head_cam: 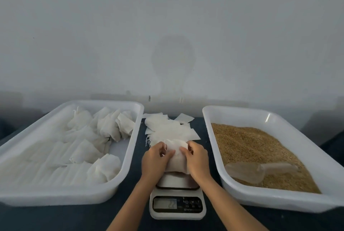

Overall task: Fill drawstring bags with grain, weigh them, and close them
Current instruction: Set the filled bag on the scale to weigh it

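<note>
A white bag (pixel 176 158) is held over the scale (pixel 177 196), pinched at its upper part by the fingers of the left hand (pixel 155 160) and the right hand (pixel 197 159). If the mouth is tipped or the cord is pulled unevenly, grain could be spilled onto the scale. The reading could be falsified by pressure from the hands.

Glossy white plastic trays (pixel 134 148), a matt cloth bag (pixel 176 158), a brushed-metal scale platform (pixel 176 181).
</note>
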{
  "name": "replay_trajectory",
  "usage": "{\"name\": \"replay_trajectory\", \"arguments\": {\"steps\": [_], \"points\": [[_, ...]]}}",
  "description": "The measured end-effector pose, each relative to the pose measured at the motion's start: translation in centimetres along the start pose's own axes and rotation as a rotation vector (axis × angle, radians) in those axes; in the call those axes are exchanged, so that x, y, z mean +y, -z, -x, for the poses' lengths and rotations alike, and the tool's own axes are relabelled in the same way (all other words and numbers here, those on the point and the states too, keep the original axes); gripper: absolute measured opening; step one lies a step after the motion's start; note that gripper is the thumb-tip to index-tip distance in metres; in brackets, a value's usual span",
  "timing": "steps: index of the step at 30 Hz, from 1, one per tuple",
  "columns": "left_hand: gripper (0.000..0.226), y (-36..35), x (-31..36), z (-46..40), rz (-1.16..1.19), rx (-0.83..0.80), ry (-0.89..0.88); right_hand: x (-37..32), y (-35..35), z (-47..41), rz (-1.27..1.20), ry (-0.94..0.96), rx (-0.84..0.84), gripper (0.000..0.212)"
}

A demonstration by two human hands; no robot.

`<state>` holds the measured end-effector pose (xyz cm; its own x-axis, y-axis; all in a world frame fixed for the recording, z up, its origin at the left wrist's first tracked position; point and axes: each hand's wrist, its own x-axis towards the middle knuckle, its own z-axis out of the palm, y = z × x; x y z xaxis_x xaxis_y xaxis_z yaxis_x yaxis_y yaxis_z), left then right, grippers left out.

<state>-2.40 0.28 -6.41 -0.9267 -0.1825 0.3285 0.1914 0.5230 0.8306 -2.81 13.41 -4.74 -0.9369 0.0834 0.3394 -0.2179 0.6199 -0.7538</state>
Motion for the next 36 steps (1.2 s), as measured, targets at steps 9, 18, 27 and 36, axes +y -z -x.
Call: {"name": "replay_trajectory", "arguments": {"steps": [9, 18, 27, 36], "points": [[0.012, 0.7, -1.7, -0.3, 0.048, 0.039, -0.025, 2.1, 0.6, -0.1, -0.236, 0.012, -0.115, 0.019], [0.008, 1.7, -3.4, -0.8, 0.340, 0.151, 0.115, 4.1, 1.6, 1.1, -0.516, -0.073, -0.063, 0.031], [0.017, 1.7, -4.0, -0.7, 0.395, 0.184, 0.124, 4.5, 1.1, 1.3, -0.578, -0.122, -0.056, 0.032], [0.017, 1.6, -3.9, -0.6, 0.383, 0.173, 0.119, 4.5, 1.1, 1.4, -0.578, -0.120, -0.060, 0.032]]}}
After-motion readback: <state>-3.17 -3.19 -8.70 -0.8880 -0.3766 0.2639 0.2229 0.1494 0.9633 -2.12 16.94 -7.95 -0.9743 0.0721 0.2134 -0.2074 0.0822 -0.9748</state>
